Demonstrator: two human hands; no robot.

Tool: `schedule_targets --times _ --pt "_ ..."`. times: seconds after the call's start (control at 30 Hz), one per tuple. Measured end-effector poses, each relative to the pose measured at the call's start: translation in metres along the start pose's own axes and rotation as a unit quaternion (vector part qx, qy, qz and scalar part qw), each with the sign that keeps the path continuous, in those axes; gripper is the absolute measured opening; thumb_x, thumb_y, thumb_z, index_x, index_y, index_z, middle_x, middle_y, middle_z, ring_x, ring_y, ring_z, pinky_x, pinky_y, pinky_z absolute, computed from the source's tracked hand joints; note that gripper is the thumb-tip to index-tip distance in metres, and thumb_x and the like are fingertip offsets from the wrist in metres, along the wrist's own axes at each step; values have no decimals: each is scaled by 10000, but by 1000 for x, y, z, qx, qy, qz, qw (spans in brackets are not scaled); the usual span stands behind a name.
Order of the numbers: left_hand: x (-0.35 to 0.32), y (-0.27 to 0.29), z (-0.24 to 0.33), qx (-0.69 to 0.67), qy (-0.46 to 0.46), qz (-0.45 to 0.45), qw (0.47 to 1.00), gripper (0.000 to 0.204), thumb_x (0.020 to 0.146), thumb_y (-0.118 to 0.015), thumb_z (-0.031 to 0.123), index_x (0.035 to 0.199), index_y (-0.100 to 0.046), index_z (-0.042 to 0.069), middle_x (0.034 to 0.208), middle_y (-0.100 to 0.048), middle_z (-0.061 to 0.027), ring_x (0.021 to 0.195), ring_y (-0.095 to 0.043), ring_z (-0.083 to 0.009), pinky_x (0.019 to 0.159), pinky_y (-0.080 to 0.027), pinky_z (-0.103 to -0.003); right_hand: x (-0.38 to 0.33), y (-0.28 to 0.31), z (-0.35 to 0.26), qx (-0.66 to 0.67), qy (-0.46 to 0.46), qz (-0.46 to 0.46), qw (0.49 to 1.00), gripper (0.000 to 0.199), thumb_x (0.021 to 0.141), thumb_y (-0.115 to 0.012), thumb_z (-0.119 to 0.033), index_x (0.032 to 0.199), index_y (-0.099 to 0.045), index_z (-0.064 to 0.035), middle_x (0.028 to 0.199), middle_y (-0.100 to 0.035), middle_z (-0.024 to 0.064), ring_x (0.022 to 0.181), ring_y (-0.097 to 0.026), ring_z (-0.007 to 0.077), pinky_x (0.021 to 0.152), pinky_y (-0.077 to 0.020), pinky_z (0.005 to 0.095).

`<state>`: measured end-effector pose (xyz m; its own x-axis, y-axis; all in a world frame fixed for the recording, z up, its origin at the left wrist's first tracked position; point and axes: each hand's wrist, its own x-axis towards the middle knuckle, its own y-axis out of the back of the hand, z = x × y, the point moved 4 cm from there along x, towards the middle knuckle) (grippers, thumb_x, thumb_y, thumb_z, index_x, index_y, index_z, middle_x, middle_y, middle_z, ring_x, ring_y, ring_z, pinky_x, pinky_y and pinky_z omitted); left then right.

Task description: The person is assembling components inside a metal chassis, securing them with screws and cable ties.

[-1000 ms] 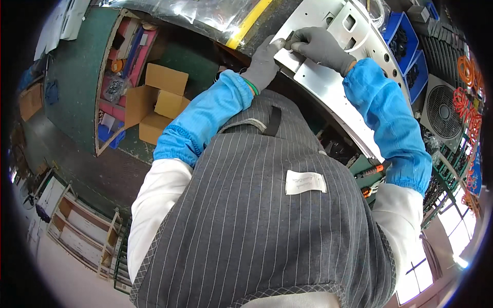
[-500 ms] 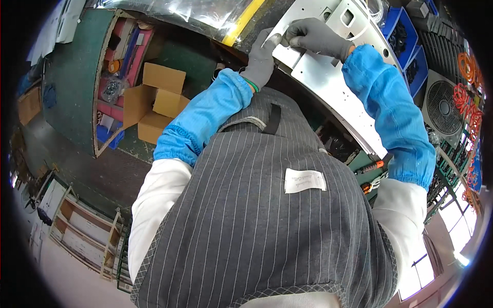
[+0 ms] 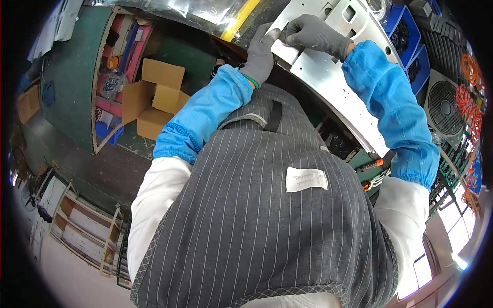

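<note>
Your left hand [image 3: 260, 54] and right hand [image 3: 314, 35], both in grey gloves, pinch a small white piece [image 3: 284, 50] at twelve o'clock. It sits against the white perforated metal panel [image 3: 328, 77], probably so you can line it up. Cardboard boxes [image 3: 154, 97] lie at ten o'clock.

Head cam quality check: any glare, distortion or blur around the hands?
Head view: strong fisheye bend with a black rim; glare on the clear plastic sheet and blown-out windows lower right; left hand and right hand on the white metal panel look sharp.

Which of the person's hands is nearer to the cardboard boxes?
The left. The left hand grips the white metal panel at its edge on the side toward the cardboard boxes; the right hand rests on the panel, farther away.
</note>
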<state>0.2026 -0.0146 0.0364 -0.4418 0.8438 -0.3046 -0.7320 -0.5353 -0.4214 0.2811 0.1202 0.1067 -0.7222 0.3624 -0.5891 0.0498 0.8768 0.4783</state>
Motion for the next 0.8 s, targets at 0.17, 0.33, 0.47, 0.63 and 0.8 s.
schedule_targets --times 0.17,0.33,0.47,0.63,0.8 --pt "-1 0 5 24 4 -9 1000 262 1007 -534 235 1168 -612 44 960 -655 -47 916 -579 -135 877 -459 -297 -4 1 7 13 18 -1 1000 181 791 -675 -206 793 -693 -26 663 -653 63 578 -611 164 596 -510 328" --pt "-1 1 6 11 18 -31 999 247 1011 -536 242 1143 -610 47 956 -658 -35 905 -574 -127 867 -456 -288 -6 11 -4 -178 122 -36 976 168 860 -638 -129 994 -696 -47 901 -672 61 778 -667 201 748 -542 338" --pt "1 2 1 26 13 -17 999 240 1017 -531 231 1148 -609 47 927 -656 -30 890 -575 -123 862 -456 -285 -5 10 -14 -240 128 -15 962 160 851 -644 -129 983 -696 -56 911 -660 59 797 -664 209 756 -540 338" --pt "-5 -4 16 65 -13 -15 998 222 1014 -534 208 1151 -610 51 911 -657 -26 875 -575 -116 846 -457 -274 4 8 -2 -218 158 30 963 134 818 -642 -173 895 -696 -78 767 -687 60 681 -675 199 664 -538 353" --pt "-3 -1 11 46 -5 -13 999 209 1009 -530 182 1150 -607 49 908 -656 -27 869 -573 -117 838 -458 -277 9 9 2 -128 96 -43 986 108 831 -646 -155 882 -690 -71 693 -650 58 618 -645 155 608 -523 324"
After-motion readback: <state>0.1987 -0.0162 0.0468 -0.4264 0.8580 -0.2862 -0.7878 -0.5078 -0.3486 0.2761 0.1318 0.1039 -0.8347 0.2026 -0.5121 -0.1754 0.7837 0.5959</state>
